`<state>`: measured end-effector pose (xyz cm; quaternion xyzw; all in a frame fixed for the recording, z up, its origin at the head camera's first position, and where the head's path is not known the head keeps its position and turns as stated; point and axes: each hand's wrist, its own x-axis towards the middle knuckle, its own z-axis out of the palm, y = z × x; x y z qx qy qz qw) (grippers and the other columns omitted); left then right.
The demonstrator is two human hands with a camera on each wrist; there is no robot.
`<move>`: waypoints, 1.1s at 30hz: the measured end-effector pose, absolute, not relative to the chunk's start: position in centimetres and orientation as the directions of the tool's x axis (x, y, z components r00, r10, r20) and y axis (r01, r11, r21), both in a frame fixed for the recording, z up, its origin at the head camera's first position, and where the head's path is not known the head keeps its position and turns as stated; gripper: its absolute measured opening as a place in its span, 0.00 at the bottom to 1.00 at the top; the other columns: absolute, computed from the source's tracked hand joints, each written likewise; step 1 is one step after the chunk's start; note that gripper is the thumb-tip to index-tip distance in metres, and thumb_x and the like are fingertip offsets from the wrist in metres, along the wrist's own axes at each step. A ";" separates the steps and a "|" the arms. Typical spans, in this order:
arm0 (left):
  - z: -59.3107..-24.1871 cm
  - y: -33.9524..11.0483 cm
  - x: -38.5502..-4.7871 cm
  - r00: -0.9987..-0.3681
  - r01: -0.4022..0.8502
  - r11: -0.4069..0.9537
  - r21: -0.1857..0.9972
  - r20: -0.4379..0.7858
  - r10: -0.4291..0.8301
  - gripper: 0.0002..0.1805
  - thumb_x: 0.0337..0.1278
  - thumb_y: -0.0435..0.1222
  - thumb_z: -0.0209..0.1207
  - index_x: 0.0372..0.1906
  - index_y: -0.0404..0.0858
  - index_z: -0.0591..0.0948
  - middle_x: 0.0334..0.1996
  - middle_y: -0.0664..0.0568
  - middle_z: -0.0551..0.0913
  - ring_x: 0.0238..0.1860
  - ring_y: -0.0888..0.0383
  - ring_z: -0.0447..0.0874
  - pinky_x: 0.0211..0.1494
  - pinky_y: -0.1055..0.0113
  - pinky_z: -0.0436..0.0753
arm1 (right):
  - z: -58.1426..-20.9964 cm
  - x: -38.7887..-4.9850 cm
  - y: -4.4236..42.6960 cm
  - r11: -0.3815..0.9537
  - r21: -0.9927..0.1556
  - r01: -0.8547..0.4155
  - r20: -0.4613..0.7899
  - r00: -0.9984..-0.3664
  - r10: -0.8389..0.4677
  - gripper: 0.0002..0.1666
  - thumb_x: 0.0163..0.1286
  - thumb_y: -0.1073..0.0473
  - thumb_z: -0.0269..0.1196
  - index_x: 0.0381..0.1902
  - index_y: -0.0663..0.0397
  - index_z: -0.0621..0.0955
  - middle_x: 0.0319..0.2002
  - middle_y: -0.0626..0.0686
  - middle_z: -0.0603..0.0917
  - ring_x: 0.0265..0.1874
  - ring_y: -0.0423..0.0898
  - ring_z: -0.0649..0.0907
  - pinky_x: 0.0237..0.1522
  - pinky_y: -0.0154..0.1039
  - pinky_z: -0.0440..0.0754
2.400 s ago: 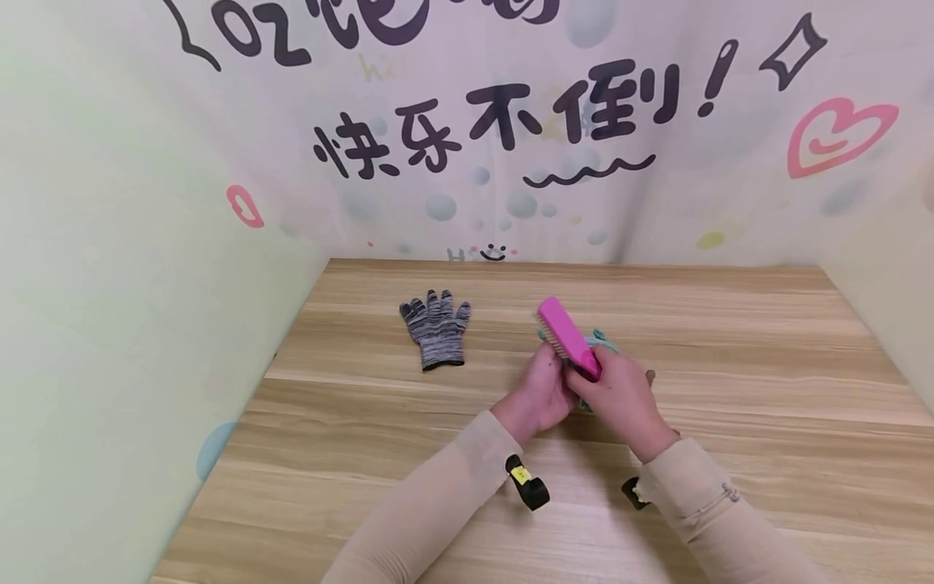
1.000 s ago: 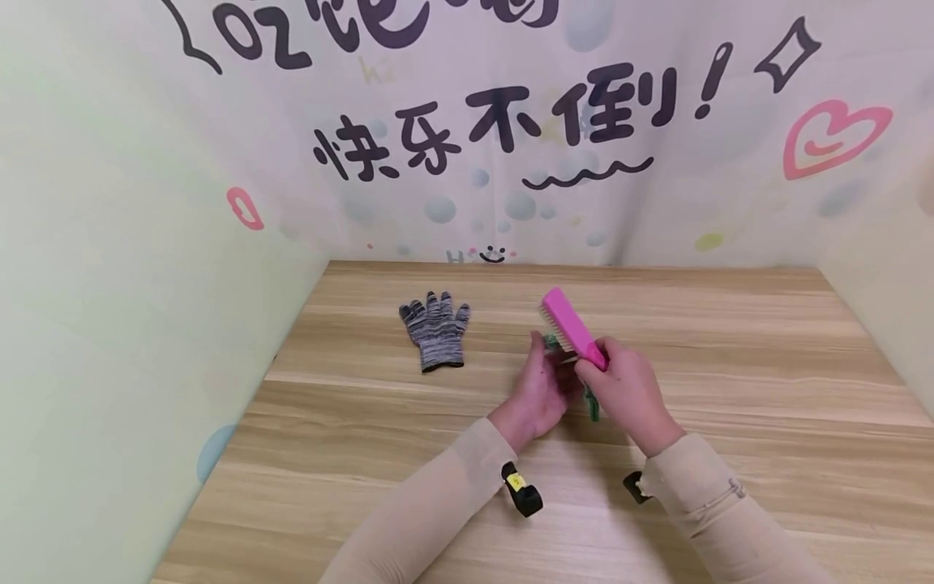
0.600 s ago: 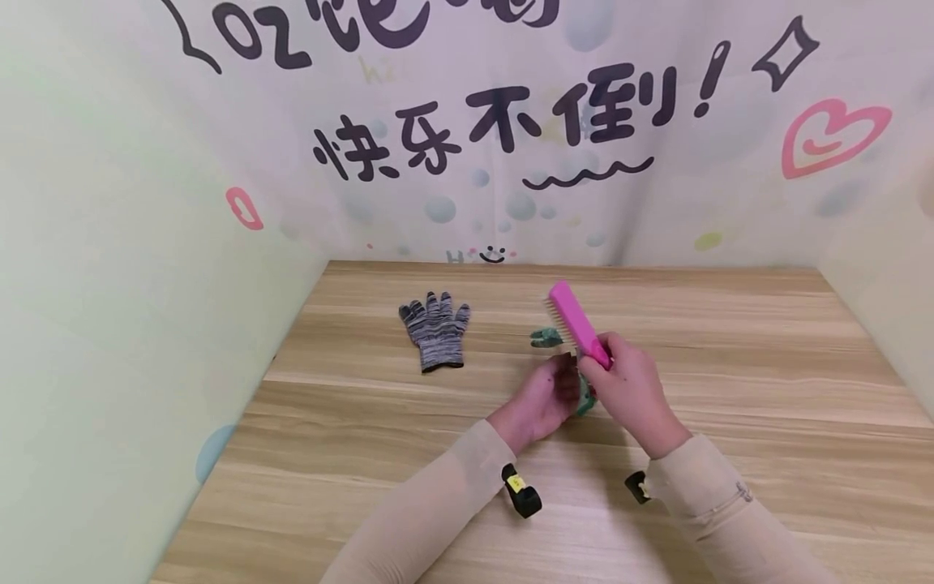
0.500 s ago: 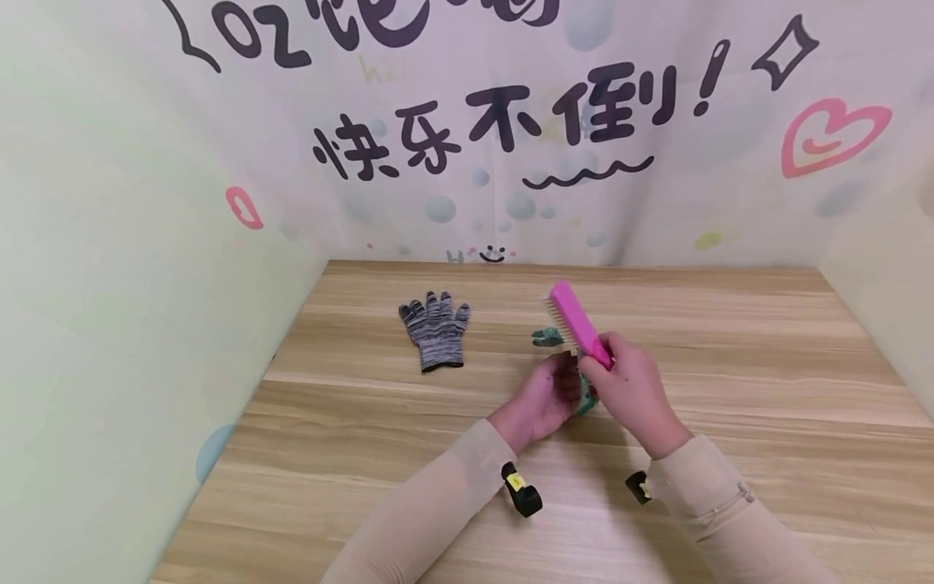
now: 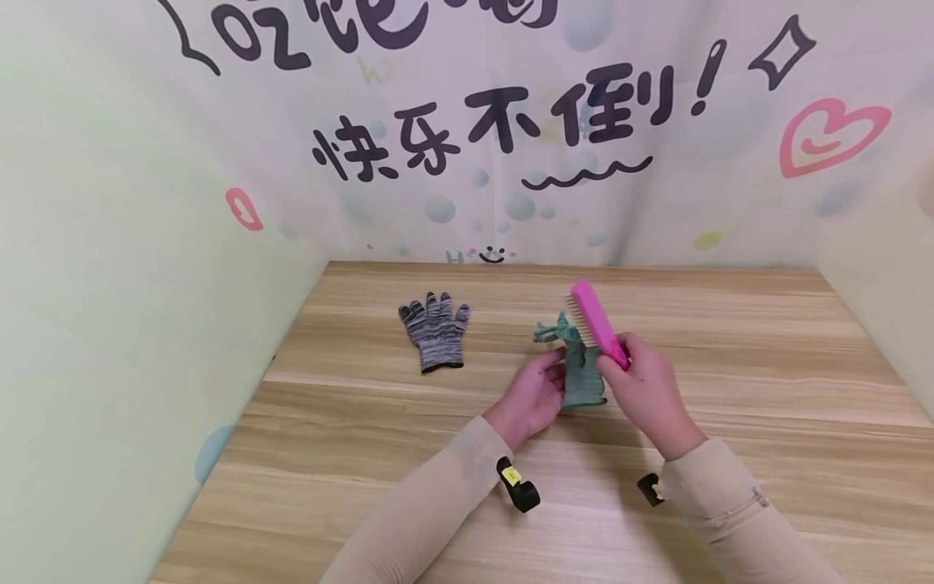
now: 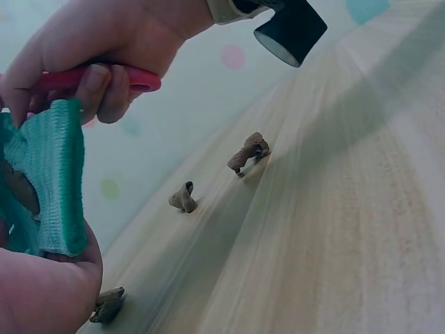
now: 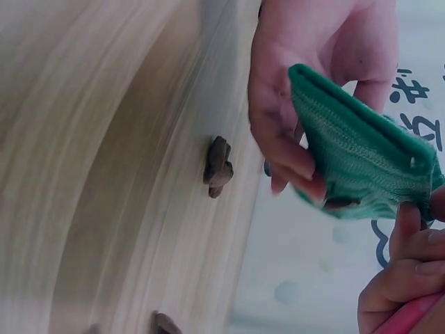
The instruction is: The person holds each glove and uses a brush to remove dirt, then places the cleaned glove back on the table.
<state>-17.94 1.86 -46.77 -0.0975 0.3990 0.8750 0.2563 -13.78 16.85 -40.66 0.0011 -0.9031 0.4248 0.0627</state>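
In the head view my left hand (image 5: 531, 397) holds a green knitted glove (image 5: 584, 385) upright by its left side, its cuff down. My right hand (image 5: 645, 393) grips the handle of a pink brush (image 5: 597, 320), whose light bristles face left over the glove's upper part. In the right wrist view, fingertips of the right hand also touch the glove's edge (image 7: 375, 156), and a dark patch shows on the fabric. The left wrist view has the glove (image 6: 59, 174) between both hands, with a dark opening or stain at its left. Part of the glove's finger end is hidden behind the brush.
A grey-black knitted glove (image 5: 436, 332) lies flat at the table's left. Brown, crumpled pieces (image 6: 249, 153) sit on the wooden table (image 6: 348, 229), with another piece (image 7: 217, 167) in the right wrist view. A printed cloth (image 5: 467, 211) hangs behind the table.
The green glove has turned, so its cuff and body now face the head camera. The brush and right hand have shifted slightly right. The grey-black glove stays put.
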 end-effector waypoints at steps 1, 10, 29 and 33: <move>-46.7 1.8 -18.0 -0.851 -0.525 -0.554 0.646 -0.375 0.368 0.07 0.74 0.38 0.49 0.44 0.40 0.76 0.40 0.52 0.81 0.43 0.61 0.78 0.48 0.72 0.80 | -40.7 -13.8 17.0 0.638 -0.768 -0.050 0.112 -0.992 0.057 0.16 0.70 0.59 0.57 0.50 0.65 0.78 0.27 0.56 0.76 0.20 0.45 0.71 0.16 0.33 0.68; -46.0 1.5 -18.3 -0.855 -0.519 -0.606 0.602 -0.357 0.377 0.04 0.71 0.37 0.53 0.45 0.42 0.73 0.47 0.54 0.79 0.53 0.60 0.75 0.64 0.67 0.74 | -40.7 -13.7 17.7 0.606 -0.796 -0.002 0.089 -0.990 0.113 0.13 0.70 0.59 0.54 0.47 0.62 0.77 0.22 0.52 0.69 0.16 0.44 0.67 0.15 0.35 0.66; -45.4 1.4 -18.0 -0.867 -0.491 -0.593 0.637 -0.292 0.404 0.15 0.70 0.33 0.58 0.58 0.41 0.79 0.54 0.54 0.85 0.58 0.60 0.81 0.74 0.60 0.74 | -41.4 -14.2 18.0 0.575 -0.816 0.053 0.012 -0.994 0.108 0.14 0.72 0.58 0.53 0.42 0.66 0.77 0.20 0.49 0.66 0.16 0.41 0.65 0.15 0.34 0.64; -45.4 1.3 -17.9 -0.877 -0.473 -0.588 0.657 -0.288 0.384 0.17 0.70 0.33 0.58 0.61 0.40 0.78 0.59 0.51 0.84 0.62 0.57 0.80 0.73 0.59 0.75 | -41.5 -14.3 18.1 0.578 -0.814 0.060 -0.003 -0.995 0.099 0.15 0.73 0.58 0.53 0.44 0.67 0.78 0.19 0.49 0.66 0.15 0.41 0.65 0.14 0.33 0.64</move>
